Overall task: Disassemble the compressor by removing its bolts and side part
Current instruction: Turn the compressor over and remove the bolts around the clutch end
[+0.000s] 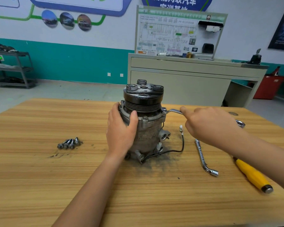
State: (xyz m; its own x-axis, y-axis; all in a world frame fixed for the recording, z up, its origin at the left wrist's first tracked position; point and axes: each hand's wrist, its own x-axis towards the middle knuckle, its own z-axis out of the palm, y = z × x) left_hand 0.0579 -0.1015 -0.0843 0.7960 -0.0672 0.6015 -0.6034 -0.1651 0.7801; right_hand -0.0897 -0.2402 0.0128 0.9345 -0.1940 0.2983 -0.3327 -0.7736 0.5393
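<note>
A grey compressor [148, 133] stands upright on the wooden table [39, 177], black pulley [143, 97] on top. My left hand [120, 130] grips its body just under the flange, thumb across the front. My right hand [210, 125] holds a ring wrench [172, 111] whose left end sits on a flange bolt [164, 110] at the right side. Another bolt [145, 118] stands in the flange at the front. Several removed bolts [69, 143] lie together on the table to the left.
An L-shaped socket wrench [203, 158] lies right of the compressor, and a yellow-handled tool [252, 176] beyond it under my right forearm. A black wire [181, 141] with a white plug trails from the base. A grey cabinet [187, 79] stands behind the table.
</note>
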